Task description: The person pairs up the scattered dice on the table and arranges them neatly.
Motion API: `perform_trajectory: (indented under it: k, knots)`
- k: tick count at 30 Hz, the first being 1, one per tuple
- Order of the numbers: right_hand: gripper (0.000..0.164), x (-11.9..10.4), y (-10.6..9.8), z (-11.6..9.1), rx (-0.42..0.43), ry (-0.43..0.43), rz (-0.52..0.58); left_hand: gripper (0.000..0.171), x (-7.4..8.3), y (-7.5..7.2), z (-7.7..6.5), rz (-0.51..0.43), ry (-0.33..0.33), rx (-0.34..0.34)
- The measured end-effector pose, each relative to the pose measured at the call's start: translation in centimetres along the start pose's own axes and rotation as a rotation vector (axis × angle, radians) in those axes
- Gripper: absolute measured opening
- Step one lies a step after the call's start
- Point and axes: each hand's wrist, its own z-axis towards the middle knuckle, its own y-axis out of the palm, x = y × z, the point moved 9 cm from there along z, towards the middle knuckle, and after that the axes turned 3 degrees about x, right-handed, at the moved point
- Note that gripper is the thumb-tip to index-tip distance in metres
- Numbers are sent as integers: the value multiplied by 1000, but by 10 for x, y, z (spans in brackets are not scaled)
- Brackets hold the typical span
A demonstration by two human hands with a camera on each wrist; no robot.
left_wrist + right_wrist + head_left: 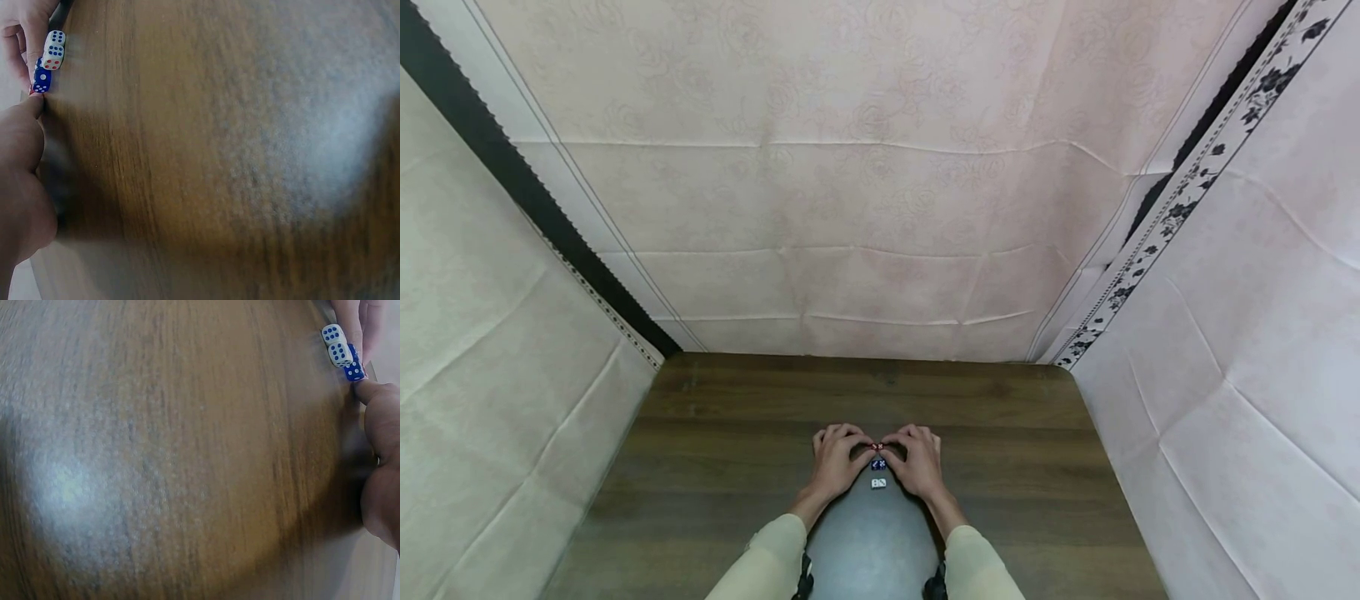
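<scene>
At the red dice my two hands meet. My left hand pinches the left one between thumb and index finger, and my right hand pinches the right one the same way. Just nearer to me lies a side-by-side pair of blue dice, close to both thumbs. Nearer still, a pair of white dice with dark pips sits side by side. Both wrist views show the white dice and blue dice clearly, while fingers and the blue dice mostly hide the red ones.
The brown wood-grain table stretches out around the hands. Pale patterned cloth hangs behind its far edge, with more cloth along the sides. A grey rounded shape lies between the forearms at the front.
</scene>
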Motion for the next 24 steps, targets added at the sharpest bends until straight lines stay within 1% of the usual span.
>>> perform_trajectory:
  k: [3, 11, 19, 24]
  knots:
    - [14, 1, 1, -1, -5, 2, 2, 10, 0, 0, -1, 0, -1, 0]
    - [14, 3, 2, 0, 12, -21, -7, 11, 0, -1, 0, 0, 6, -4]
    - [19, 5, -1, 3, -33, 20, 56, 14, -4, -1, 1, 4, 35, -15]
    - [21, 10, -4, 3, -69, 53, 78, 16, -7, -2, -1, 9, 75, 1]
